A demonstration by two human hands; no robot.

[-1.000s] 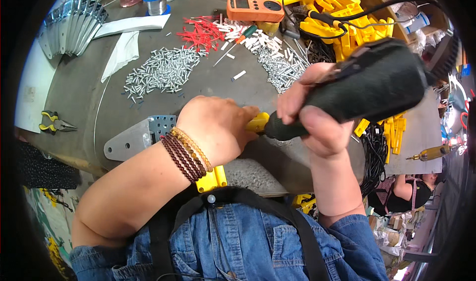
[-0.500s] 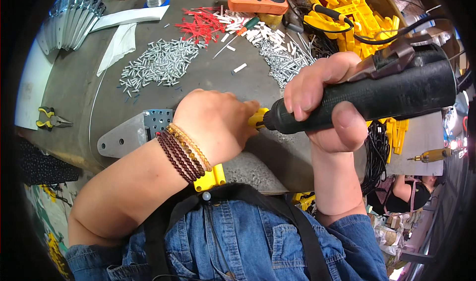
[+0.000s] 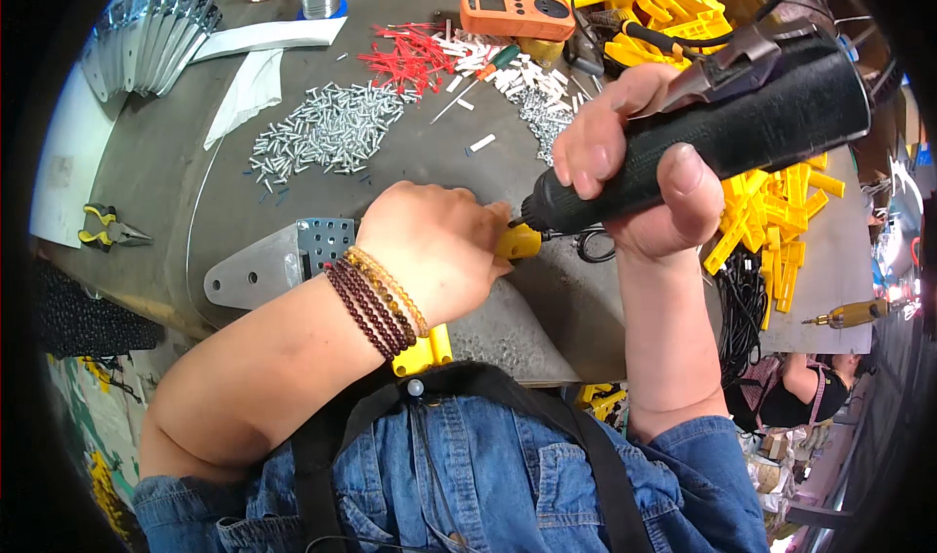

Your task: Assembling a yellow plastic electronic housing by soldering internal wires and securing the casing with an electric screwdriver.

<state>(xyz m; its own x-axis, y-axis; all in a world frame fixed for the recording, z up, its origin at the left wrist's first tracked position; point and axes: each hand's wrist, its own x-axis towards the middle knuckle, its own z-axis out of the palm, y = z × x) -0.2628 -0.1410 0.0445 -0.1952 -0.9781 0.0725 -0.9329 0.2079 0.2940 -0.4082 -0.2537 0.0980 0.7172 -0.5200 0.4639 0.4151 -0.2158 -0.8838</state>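
My right hand (image 3: 673, 182) is wrapped round a black electric screwdriver (image 3: 761, 114), held nearly level, its nose pointing left. The tip is beside a yellow plastic part (image 3: 520, 244), which my left hand (image 3: 429, 241) grips with closed fingers. Most of that part is hidden under the hand. More yellow plastic (image 3: 425, 354) shows below my left wrist; I cannot tell if it is the same piece. Left of that hand lies a grey metal bracket (image 3: 256, 268) with a perforated end. Beyond it is a heap of silver screws (image 3: 327, 128).
Red pieces (image 3: 405, 57), white sleeves (image 3: 527, 77) and an orange meter (image 3: 517, 13) lie at the back. Yellow parts (image 3: 781, 202) and black cable (image 3: 742, 309) are at right. Pliers (image 3: 112, 228) and stacked metal plates (image 3: 146, 40) are at left. Another person (image 3: 805, 392) is far right.
The screwdriver and my right hand have shifted slightly left and up, uncovering more yellow parts at right. My left hand keeps its hold. The whole view has moved a little.
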